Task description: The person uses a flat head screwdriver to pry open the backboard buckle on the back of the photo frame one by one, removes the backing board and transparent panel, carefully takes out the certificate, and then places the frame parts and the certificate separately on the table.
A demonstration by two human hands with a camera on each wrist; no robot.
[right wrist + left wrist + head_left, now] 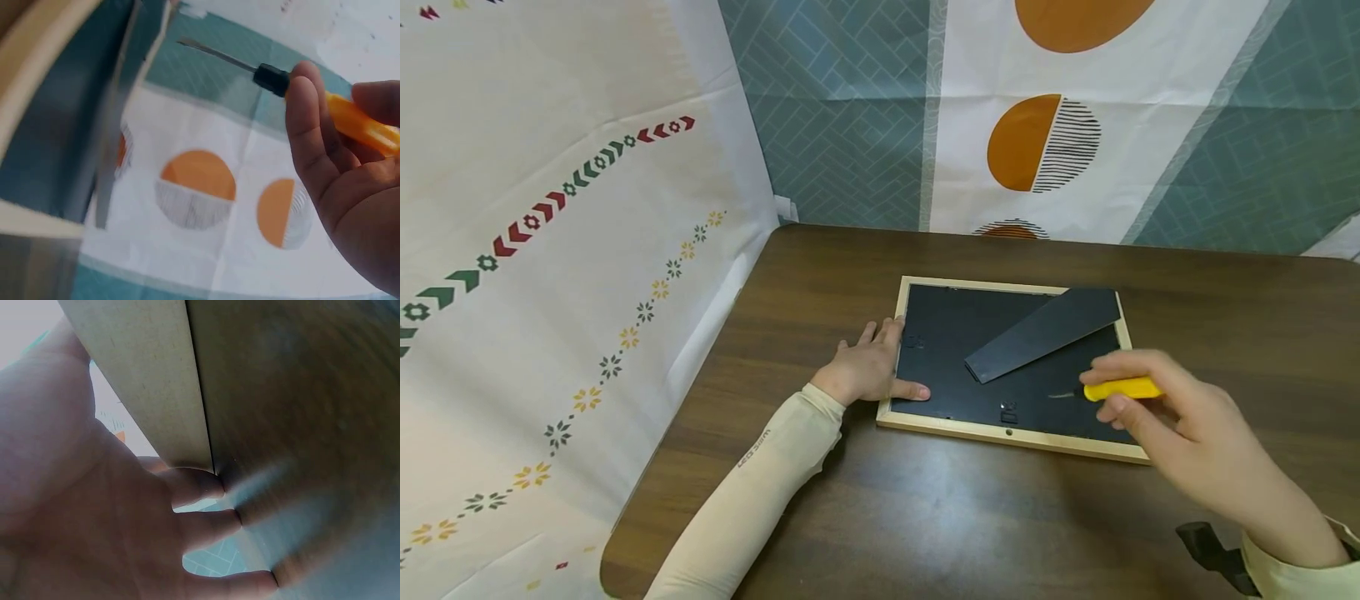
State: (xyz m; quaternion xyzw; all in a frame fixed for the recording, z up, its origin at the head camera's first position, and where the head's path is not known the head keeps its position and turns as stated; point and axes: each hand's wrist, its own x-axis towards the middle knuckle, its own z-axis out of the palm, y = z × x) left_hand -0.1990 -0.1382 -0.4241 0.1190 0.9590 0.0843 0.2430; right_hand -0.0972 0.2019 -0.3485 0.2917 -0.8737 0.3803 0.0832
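Note:
A picture frame [970, 430] with a light wooden rim lies face down on the table, its black backing board [947, 333] upward. The black easel leg [1045, 335] slants across the board. At the frame's left side, my left hand [867, 372] rests with the thumb on the board's corner; its other fingers lie straight along the outer edge, fingertips on the table in the left wrist view. My right hand [1206, 421] holds a small yellow-handled screwdriver [1123, 389] above the right part of the board. Its thin metal shaft [219, 53] points left, apart from the board.
The brown wooden table [865, 500] extends around the frame. A patterned white cloth [580, 317] hangs at the left, and a teal and white curtain [850, 125] stands behind the table. Small metal hangers [1008, 412] sit on the backing board. A black strap [1217, 554] hangs by the right wrist.

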